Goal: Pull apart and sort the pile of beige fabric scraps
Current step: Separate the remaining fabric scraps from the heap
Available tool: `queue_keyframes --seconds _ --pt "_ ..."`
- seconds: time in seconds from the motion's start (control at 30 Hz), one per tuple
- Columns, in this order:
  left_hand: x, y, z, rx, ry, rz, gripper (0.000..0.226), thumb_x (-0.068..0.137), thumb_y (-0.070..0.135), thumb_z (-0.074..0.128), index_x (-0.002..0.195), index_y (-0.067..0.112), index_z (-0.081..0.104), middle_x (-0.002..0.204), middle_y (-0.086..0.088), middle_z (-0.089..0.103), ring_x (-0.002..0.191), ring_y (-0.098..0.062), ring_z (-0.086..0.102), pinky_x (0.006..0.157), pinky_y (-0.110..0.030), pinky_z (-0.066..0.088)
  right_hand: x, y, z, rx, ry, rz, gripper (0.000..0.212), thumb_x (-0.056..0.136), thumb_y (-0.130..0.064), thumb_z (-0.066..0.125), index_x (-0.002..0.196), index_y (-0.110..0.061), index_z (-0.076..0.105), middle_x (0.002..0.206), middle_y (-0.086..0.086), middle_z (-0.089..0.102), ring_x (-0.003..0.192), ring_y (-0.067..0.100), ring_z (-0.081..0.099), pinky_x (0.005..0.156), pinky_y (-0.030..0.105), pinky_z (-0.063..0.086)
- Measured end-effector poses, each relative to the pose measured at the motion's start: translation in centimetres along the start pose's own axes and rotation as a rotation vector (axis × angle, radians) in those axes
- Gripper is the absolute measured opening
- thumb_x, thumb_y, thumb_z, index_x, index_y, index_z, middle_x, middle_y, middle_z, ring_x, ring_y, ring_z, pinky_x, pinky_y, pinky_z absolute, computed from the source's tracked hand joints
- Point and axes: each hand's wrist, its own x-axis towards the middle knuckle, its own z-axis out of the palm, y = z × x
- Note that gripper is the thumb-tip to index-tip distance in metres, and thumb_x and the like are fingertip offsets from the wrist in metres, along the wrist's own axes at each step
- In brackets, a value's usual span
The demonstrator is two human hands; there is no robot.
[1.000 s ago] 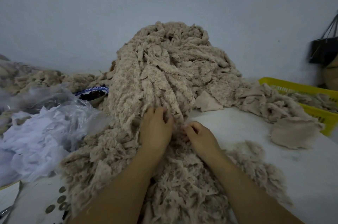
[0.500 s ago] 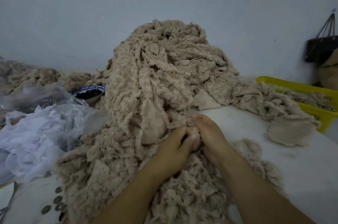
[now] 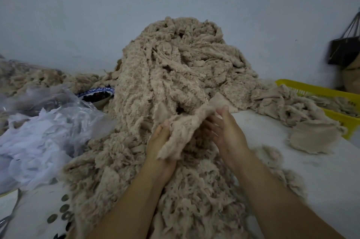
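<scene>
Gripping scrap (image 3: 185, 129), left hand (image 3: 156, 145), slanting up-right

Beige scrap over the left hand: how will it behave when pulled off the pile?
Likely floppy: the scrap drapes and sags over the left hand. Probably light, as it looks thin and fluffy. Its fuzzy edges may snag on the pile.

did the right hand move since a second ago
Yes: the right hand moved away from the person, up to the flat triangular beige fabric scrap.
</scene>
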Motion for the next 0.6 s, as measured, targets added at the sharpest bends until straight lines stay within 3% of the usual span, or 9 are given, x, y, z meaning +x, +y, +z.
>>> queue_keyframes --seconds 0.07,0.1,0.13,0.2,0.23,0.3,0.37,0.47,0.6 --pt "0.3 0.1 0.2 0.046 0.027 0.056 0.031 0.106 0.021 0.044 0.126 0.003 0.059 0.112 -0.013 0.074 0.097 -0.021 0.074 0.073 -0.03 0.061 -0.7 0.4 0.3 -0.284 -0.032 -0.063 0.053 0.087 -0.074 0.035 0.114 -0.032 0.054 0.116 -0.01 0.065 0.104 0.002 0.065 0.086 0.027 0.054" --pt "0.5 0.0 0.2 0.083 0.034 0.087 0.027 0.106 0.024 0.045 0.117 0.006 0.061 0.109 -0.012 0.075 0.097 -0.021 0.074 0.074 -0.031 0.06 -1.1 0.4 0.5 -0.403 -0.024 -0.118 0.061 0.079 -0.081 0.034 0.109 -0.032 0.053 0.11 -0.013 0.063 0.098 -0.008 0.061 0.084 0.022 0.05" --pt "0.4 0.1 0.3 0.121 0.028 0.121 0.024 0.105 0.026 0.046 0.108 0.008 0.062 0.101 -0.009 0.077 0.091 -0.02 0.074 0.073 -0.031 0.059 -1.5 0.3 0.9 -0.469 -0.019 -0.174 0.063 0.073 -0.086 0.033 0.1 -0.032 0.051 0.098 -0.018 0.062 0.084 -0.015 0.057 0.074 0.012 0.046" --pt "0.5 -0.2 0.2 0.2 0.019 0.2 0.023 0.105 0.027 0.047 0.091 0.012 0.058 0.074 -0.005 0.072 0.066 -0.016 0.069 0.059 -0.025 0.055 -2.0 0.3 1.5 -0.534 -0.077 -0.231 0.064 0.069 -0.092 0.037 0.088 -0.032 0.048 0.078 -0.022 0.059 0.065 -0.013 0.054 0.058 0.007 0.041" --pt "0.4 -0.3 0.1 0.244 0.014 0.244 0.025 0.105 0.027 0.048 0.084 0.014 0.056 0.064 -0.003 0.063 0.056 -0.015 0.06 0.052 -0.023 0.05 -2.1 0.5 1.8 -0.574 -0.126 -0.232 0.062 0.069 -0.091 0.044 0.089 -0.032 0.047 0.08 -0.021 0.06 0.067 -0.01 0.055 0.058 0.007 0.041" --pt "0.2 -0.6 0.1 0.311 -0.016 0.279 0.029 0.104 0.028 0.048 0.078 0.015 0.054 0.061 -0.001 0.053 0.053 -0.012 0.048 0.05 -0.022 0.045 -1.9 1.1 2.0 -0.715 -0.185 -0.233 0.04 0.081 -0.07 0.057 0.092 -0.032 0.046 0.093 -0.012 0.06 0.078 0.0 0.058 0.06 0.011 0.042" --pt "0.2 -0.8 0.3 0.311 -0.032 0.267 0.029 0.105 0.026 0.047 0.08 0.014 0.056 0.065 -0.001 0.061 0.058 -0.011 0.058 0.055 -0.021 0.05 -1.4 1.4 1.7 -0.82 -0.113 -0.254 0.02 0.097 -0.044 0.053 0.088 -0.027 0.045 0.088 -0.002 0.059 0.072 0.007 0.055 0.055 0.012 0.039" --pt "0.4 -0.7 0.5 0.225 0.005 0.211 0.027 0.105 0.023 0.046 0.087 0.011 0.061 0.087 -0.006 0.072 0.079 -0.014 0.069 0.069 -0.025 0.058 -0.7 1.0 0.9 -0.711 0.055 -0.184 0.029 0.104 -0.037 0.04 0.078 -0.024 0.043 0.07 -0.001 0.05 0.055 0.002 0.046 0.05 0.017 0.035" --pt "0.5 -0.6 0.6 0.174 0.048 0.155 0.025 0.106 0.022 0.045 0.098 0.009 0.065 0.091 -0.004 0.078 0.082 -0.012 0.074 0.066 -0.023 0.059 -0.6 0.9 1.1 -0.441 0.063 -0.08 0.036 0.106 -0.04 0.038 0.076 -0.022 0.046 0.074 -0.002 0.051 0.068 0.012 0.048 0.066 0.03 0.038"
